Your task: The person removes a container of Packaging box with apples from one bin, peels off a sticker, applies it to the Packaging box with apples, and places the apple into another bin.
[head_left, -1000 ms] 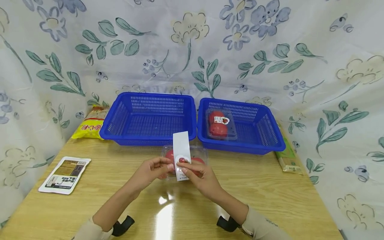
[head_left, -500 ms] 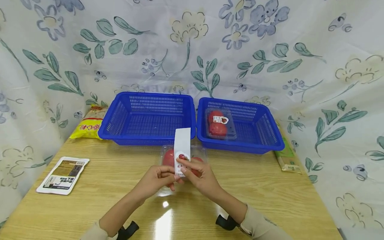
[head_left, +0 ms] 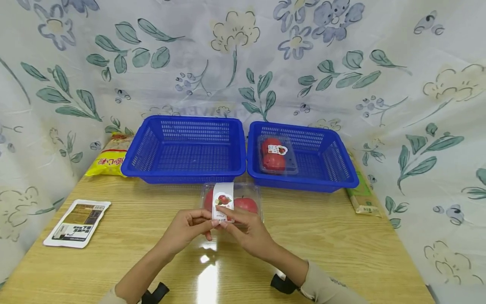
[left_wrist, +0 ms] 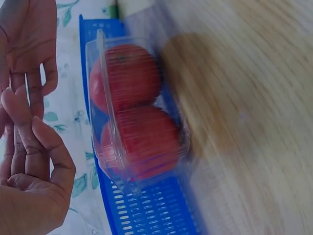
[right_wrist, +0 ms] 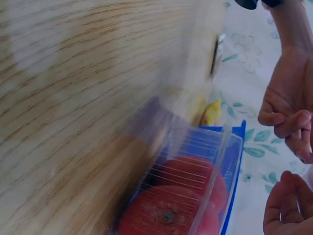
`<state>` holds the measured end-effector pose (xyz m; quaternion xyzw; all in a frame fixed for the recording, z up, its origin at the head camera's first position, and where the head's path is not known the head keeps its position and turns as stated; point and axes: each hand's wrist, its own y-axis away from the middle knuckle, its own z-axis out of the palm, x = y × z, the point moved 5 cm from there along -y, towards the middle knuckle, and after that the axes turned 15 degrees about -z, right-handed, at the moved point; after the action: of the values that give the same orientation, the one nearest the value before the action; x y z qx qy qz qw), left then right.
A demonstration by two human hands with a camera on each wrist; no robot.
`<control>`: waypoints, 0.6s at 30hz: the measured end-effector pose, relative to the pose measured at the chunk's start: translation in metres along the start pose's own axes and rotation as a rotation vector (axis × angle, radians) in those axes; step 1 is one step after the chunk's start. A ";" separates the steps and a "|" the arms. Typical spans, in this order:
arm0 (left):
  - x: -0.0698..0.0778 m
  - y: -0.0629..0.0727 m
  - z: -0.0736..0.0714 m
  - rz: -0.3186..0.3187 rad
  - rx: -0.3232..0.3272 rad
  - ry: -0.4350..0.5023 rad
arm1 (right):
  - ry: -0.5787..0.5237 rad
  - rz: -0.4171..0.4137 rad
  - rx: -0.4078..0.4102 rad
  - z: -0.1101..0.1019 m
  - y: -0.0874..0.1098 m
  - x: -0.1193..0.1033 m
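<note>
Two-handed pinch on the white label (head_left: 222, 192), held above the clear box (head_left: 243, 189) of red apples (head_left: 246, 204). Left hand (head_left: 186, 230): grips the lower left corner, thumb uppermost. Right hand (head_left: 248, 236): grips from the right, index finger across the printed face, thumb at the bottom edge. Forearms angled forward and inward, fingertips nearly meeting. Beneath, apart from both hands: clear box on the wooden table (head_left: 322, 236), just before left basket (head_left: 184, 173) and right basket (head_left: 303, 181).

A white label (head_left: 223, 195) (fruit-printed) is held over a clear box (head_left: 241, 191) of red apples (head_left: 246, 205).
</note>
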<state>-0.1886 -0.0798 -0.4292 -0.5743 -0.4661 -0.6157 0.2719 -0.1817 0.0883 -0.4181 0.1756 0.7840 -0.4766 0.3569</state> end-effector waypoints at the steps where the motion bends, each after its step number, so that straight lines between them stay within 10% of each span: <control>1: 0.001 0.000 0.001 0.012 0.004 -0.003 | -0.008 0.010 0.006 -0.001 0.000 0.000; 18: 0.011 0.001 0.008 0.134 -0.051 -0.052 | -0.062 -0.068 0.030 -0.004 0.004 -0.002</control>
<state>-0.1861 -0.0708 -0.4187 -0.6265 -0.4179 -0.5927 0.2855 -0.1793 0.0940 -0.4175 0.1395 0.7708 -0.5055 0.3618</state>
